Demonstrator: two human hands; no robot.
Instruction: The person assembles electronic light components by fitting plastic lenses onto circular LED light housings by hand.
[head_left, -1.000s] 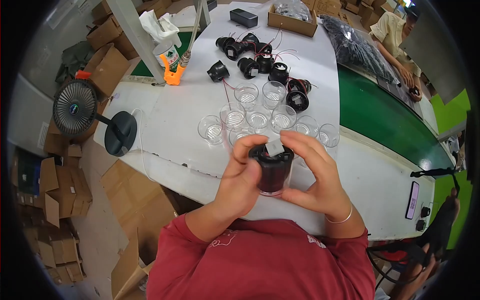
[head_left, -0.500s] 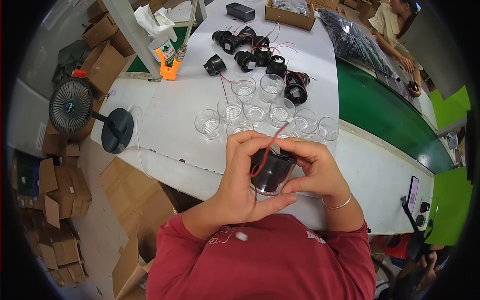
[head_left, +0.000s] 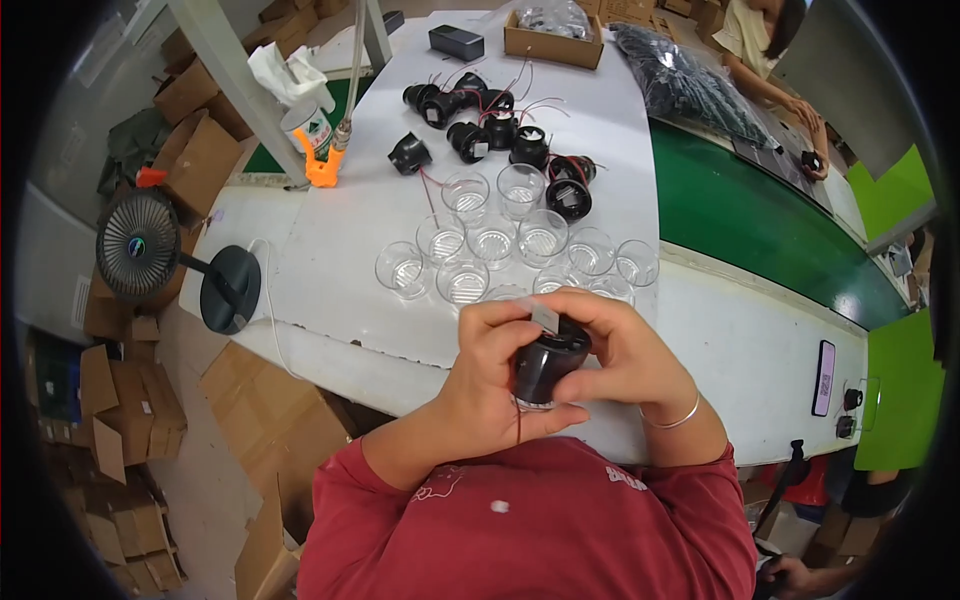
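Close to my chest, both hands grip a black cylindrical part [head_left: 550,362] with a small pale label on its upper end. A clear rim shows around its lower end, and the part appears to sit inside a clear cup. My left hand [head_left: 482,375] wraps its left side, with the thumb stretched below it. My right hand [head_left: 625,355] holds the right side, its fingers over the top edge and its thumb on the front. A thin dark red wire [head_left: 518,425] hangs down by the left palm. Just beyond my hands stand several clear cups [head_left: 463,283].
Several black wired parts [head_left: 470,140] lie farther back on the white table [head_left: 330,260]. Behind them is a cardboard tray [head_left: 553,45]. An orange clamp [head_left: 320,165] and a fan [head_left: 140,245] stand left. A phone [head_left: 824,378] lies right; another person's hand [head_left: 800,112] is beyond the green strip.
The red wire that rose across the front of the black part now hangs below it. The part has tilted, and the fingers have shifted around its top. The view has shifted slightly.
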